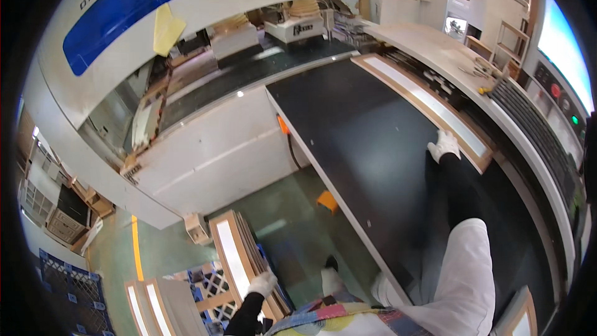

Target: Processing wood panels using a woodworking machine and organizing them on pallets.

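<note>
A long brown-framed panel [423,102] with a white middle strip lies on the black table [348,130], along its right side. My right hand [444,145], in a white glove, touches the panel's inner edge near its close end, thumb apart from the fingers. Low on the left, a stack of similar panels [230,246] stands beside the table. My left hand [262,284], gloved too, is closed over the near right edge of the top panel there. Its fingertips are partly hidden.
A large white and blue machine [205,6] spans the far side. Control buttons [555,90] and a bright screen [563,37] sit at the right. More panels [149,305] stand lower left, near a blue lattice pallet [214,280]. An orange part [326,201] sticks out under the table edge.
</note>
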The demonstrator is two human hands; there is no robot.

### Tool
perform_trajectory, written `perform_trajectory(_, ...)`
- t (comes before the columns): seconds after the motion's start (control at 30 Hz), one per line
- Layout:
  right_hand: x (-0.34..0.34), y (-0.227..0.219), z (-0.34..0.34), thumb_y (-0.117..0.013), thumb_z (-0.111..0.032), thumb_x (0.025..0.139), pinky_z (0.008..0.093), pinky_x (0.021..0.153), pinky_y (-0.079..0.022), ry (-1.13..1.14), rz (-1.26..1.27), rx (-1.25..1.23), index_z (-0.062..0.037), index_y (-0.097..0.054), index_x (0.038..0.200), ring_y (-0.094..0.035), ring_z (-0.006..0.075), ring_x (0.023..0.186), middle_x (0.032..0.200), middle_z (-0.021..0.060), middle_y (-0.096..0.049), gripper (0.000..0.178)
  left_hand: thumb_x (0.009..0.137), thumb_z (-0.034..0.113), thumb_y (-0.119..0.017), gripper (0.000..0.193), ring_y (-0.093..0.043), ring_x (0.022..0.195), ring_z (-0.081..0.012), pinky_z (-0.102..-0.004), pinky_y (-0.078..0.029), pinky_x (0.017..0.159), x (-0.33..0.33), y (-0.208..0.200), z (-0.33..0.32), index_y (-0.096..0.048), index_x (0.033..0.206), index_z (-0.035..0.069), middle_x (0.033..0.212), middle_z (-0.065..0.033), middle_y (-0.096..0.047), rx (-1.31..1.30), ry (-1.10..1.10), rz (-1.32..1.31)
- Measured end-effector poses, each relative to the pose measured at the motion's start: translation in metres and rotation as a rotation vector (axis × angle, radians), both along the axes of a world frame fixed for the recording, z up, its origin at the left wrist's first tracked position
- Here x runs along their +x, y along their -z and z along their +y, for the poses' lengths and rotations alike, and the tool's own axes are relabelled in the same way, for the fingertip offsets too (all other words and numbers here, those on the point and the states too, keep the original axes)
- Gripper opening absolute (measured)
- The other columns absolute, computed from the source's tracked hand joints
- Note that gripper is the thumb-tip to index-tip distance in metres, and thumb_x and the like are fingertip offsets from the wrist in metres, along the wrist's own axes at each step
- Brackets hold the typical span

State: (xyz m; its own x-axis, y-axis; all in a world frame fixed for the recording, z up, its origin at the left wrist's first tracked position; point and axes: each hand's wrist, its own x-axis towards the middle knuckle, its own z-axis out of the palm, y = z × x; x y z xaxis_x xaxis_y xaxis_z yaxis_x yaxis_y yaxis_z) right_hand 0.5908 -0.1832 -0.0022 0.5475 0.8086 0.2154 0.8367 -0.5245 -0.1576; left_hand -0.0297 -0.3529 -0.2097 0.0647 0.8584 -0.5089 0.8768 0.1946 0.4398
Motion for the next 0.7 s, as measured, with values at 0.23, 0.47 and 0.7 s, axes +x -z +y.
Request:
perform_trajectory(0.23, 0.053, 0.019, 0.111, -0.058, -0.043, 0.084, 0.0431, 0.102, -0.038, 0.054, 0.067, 0.154, -0.0032, -0.054, 0.122, -0.045, 0.0357, 0.121, 0.127, 0.0183, -0.050, 0.056, 0.093, 0.052, -0.040, 0.055, -0.046, 0.126, -0.0302, -0.0393, -0.035, 0.106, 0.000, 0.020, 0.060, -0.054, 0.131, 0.015, 0.137, -0.0114, -0.050, -0.595, 0.449, 0.119)
perform_trajectory(0.47, 0.042, 0.015, 0.119, -0.051, -0.046, 0.088, 0.0437, 0.087, -0.046, 0.313, -0.083, 0.174, -0.0031, -0.066, 0.092, -0.059, 0.0339, 0.097, 0.097, 0.0188, -0.063, 0.045, 0.089, 0.048, -0.044, 0.053, -0.053, 0.119, -0.0317, -0.0386, -0.040, 0.101, 0.015, 0.005, 0.116, -0.059, 0.122, 0.011, 0.123, -0.0156, -0.059, -0.421, 0.021, 0.185)
perform_trajectory(0.7, -0.016, 0.022, 0.033, -0.055, -0.034, 0.087, 0.0424, 0.085, -0.045, 0.021, -0.015, 0.185, -0.0026, -0.067, 0.086, -0.057, 0.0352, 0.094, 0.093, 0.0189, -0.062, 0.033, 0.083, 0.032, -0.055, 0.027, -0.062, 0.096, -0.0357, -0.0461, -0.050, 0.079, 0.027, 0.041, 0.175, -0.061, 0.092, 0.007, 0.089, -0.0179, -0.066, 0.139, 0.543, -0.036)
